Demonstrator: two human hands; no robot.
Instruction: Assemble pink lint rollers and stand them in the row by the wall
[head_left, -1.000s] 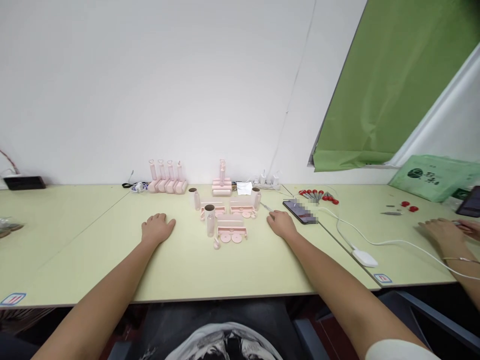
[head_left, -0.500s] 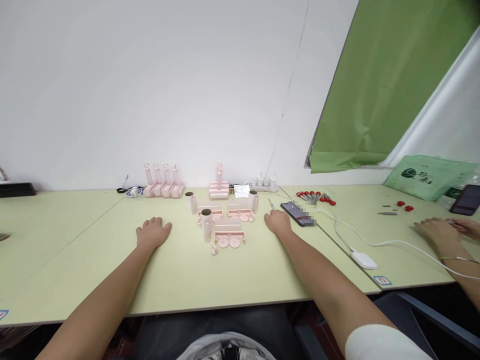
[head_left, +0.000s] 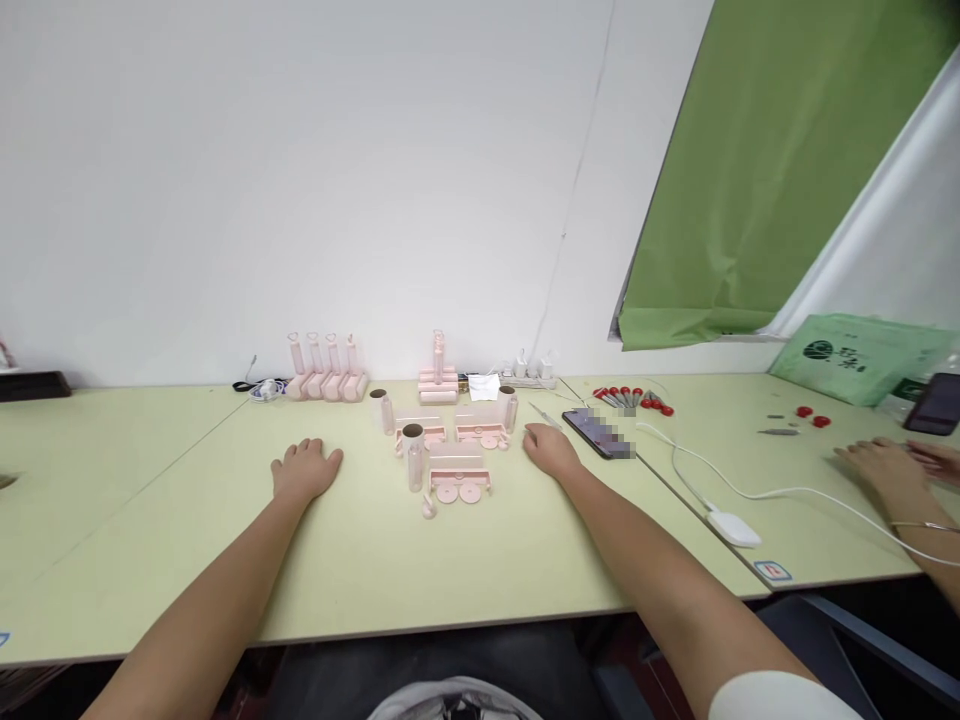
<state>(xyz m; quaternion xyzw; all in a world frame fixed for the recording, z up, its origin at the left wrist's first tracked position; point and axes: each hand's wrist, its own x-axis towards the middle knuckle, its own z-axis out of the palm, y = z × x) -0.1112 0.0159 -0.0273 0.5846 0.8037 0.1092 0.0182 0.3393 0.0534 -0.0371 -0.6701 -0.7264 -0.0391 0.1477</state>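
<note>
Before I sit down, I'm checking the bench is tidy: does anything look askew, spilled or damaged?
Nothing stands out: the nearest brown-mouthed roll stands upright and no spill shows on the table. Fine cracks would be too small to see.

Three pale pink cases [head_left: 460,481] lie apart on the pale green table [head_left: 360,570], one nearer the front edge and two behind it. Just in front of the nearest are two flat pink discs [head_left: 447,493], side by side, and a small rounded pink piece [head_left: 428,508]. A pale panel [head_left: 457,457] sits behind that case. To its left, a roll [head_left: 412,441] (brown inside its open top) stands upright, with a translucent pinkish tube [head_left: 415,470] upright in front.
</note>
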